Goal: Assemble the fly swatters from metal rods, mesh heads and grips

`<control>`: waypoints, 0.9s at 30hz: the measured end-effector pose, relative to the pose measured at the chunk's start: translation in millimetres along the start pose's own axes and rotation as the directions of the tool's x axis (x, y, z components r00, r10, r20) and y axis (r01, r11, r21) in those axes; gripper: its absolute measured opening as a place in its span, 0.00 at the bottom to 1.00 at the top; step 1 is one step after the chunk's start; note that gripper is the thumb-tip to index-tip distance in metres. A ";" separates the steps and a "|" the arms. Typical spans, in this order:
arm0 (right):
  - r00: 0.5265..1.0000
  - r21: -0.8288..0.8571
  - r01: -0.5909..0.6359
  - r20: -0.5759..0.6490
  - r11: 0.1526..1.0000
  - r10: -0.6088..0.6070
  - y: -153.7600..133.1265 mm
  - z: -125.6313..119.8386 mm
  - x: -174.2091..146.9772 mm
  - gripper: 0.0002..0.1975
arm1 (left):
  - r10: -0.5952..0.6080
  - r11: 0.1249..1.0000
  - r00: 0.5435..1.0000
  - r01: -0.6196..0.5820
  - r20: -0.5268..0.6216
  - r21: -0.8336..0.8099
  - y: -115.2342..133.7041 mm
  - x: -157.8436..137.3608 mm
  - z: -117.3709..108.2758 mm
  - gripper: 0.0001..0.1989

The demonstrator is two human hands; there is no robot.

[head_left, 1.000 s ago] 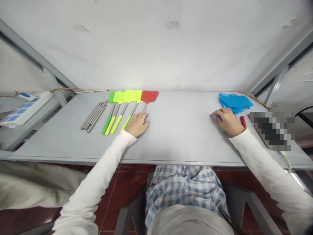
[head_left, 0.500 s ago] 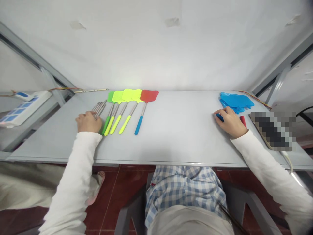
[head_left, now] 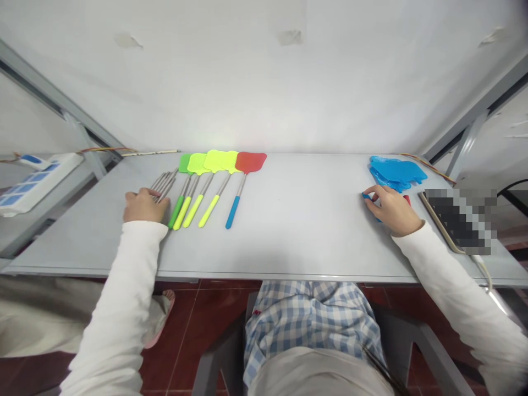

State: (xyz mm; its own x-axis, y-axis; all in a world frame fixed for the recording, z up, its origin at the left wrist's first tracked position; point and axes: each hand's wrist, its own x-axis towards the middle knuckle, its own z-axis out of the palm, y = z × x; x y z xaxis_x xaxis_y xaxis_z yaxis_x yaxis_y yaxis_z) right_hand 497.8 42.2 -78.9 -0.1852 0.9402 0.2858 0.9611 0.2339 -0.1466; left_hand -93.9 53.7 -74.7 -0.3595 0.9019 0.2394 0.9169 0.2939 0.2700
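Note:
At the left of the table my left hand (head_left: 145, 206) lies curled on a bunch of thin metal rods (head_left: 165, 183), its fingers closed at their near ends; how many it grips is hidden. Right beside it lie several fly swatters side by side: a green one (head_left: 176, 212), yellow ones (head_left: 213, 160) and a red-headed one (head_left: 251, 161) with a blue handle. Far to the right, my right hand (head_left: 394, 210) pinches a blue handle (head_left: 365, 196), mostly covered by the fingers. A red handle (head_left: 407, 199) pokes out behind that hand. Beyond it lie loose blue swatter heads (head_left: 398, 170), stacked and overlapping.
A phone (head_left: 454, 220) with a cable rests on the table's right side. A white power strip (head_left: 37, 184) is at the far left, outside the table frame. A white wall (head_left: 264, 82) closes off the back. Another person's leg (head_left: 45, 313) shows below left.
My right hand has drawn slightly nearer and turned, covering more of the red handle; the blue handle has shifted with it. My left hand stays at the rods, with small finger movement.

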 end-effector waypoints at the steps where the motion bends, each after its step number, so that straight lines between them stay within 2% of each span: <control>1: 1.000 0.009 0.004 0.016 1.000 -0.004 -0.7 -0.4 -0.3 0.11 | -0.094 0.995 0.996 0.094 -0.001 0.023 3.6 0.4 -1.1 0.14; 3: 0.999 0.044 0.029 0.032 0.999 -0.031 -3.3 -0.6 -0.1 0.12 | -0.225 0.972 0.974 0.223 0.027 0.076 14.0 1.0 -5.3 0.13; 4: 0.998 0.067 0.056 0.036 0.996 -0.059 -5.1 -0.6 0.2 0.13 | -0.249 0.966 0.967 0.242 0.062 0.095 19.4 1.1 -8.2 0.13; 7: 0.985 0.116 0.162 0.038 0.980 -0.168 -10.0 -0.6 1.4 0.15 | -0.258 0.963 0.954 0.240 0.154 0.126 32.4 0.3 -19.0 0.13; 9: 0.977 0.107 0.204 0.037 0.973 -0.209 -10.1 -0.5 2.2 0.16 | -0.263 0.962 0.953 0.246 0.153 0.119 39.3 -2.0 -27.5 0.12; 11: 0.975 0.063 0.216 0.036 0.974 -0.219 -6.7 0.2 3.0 0.16 | -0.286 0.957 0.955 0.282 0.073 0.066 48.2 -6.2 -37.8 0.10; 13: 0.975 0.005 0.217 0.044 0.976 -0.217 -1.9 1.1 4.6 0.15 | -0.276 0.960 0.959 0.273 -0.063 -0.053 62.0 -11.8 -50.5 0.09; 15: 0.976 -0.044 0.214 0.058 0.976 -0.211 0.6 1.7 7.5 0.14 | -0.219 0.963 0.955 0.178 -0.200 -0.204 81.5 -17.9 -64.1 0.07; 17: 0.973 -0.065 0.224 0.078 0.972 -0.219 -2.0 1.5 12.4 0.13 | -0.137 0.932 0.935 0.010 -0.327 -0.363 105.5 -22.6 -74.6 0.04; 19: 0.966 -0.069 0.248 0.087 0.966 -0.242 -9.8 1.0 19.3 0.12 | -0.052 0.813 0.901 -0.213 -0.431 -0.542 132.3 -24.9 -77.8 0.04; 21: 0.960 -0.057 0.274 0.081 0.960 -0.269 -20.3 0.9 27.6 0.12 | 0.027 0.588 0.902 -0.364 -0.432 -0.723 160.2 -25.9 -71.1 0.07; 22: 0.957 -0.048 0.283 0.075 0.958 -0.279 -25.5 1.3 31.8 0.12 | 0.085 0.465 0.922 -0.373 -0.379 -0.803 174.0 -26.6 -63.9 0.08; 24: 0.955 -0.026 0.289 0.068 0.957 -0.287 -34.2 3.0 39.3 0.13 | 0.228 0.291 0.953 -0.260 -0.197 -0.921 200.2 -30.3 -44.0 0.09; 25: 0.955 -0.014 0.291 0.066 0.957 -0.290 -37.3 4.4 42.1 0.13 | 0.284 0.248 0.954 -0.169 -0.096 -0.954 212.1 -33.6 -32.3 0.09; 27: 0.955 0.001 0.291 0.054 0.957 -0.291 -41.0 7.9 45.0 0.13 | 0.321 0.200 0.944 0.017 0.082 -0.980 232.2 -43.0 -8.2 0.08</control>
State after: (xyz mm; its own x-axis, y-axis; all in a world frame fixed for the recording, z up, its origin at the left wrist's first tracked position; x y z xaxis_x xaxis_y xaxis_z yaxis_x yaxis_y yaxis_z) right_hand 448.5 76.9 -67.5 -0.4677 0.8433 0.2648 0.8652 0.4981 -0.0582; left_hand 133.0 80.5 -14.7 -0.0310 0.9712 0.2363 0.0076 -0.2362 0.9717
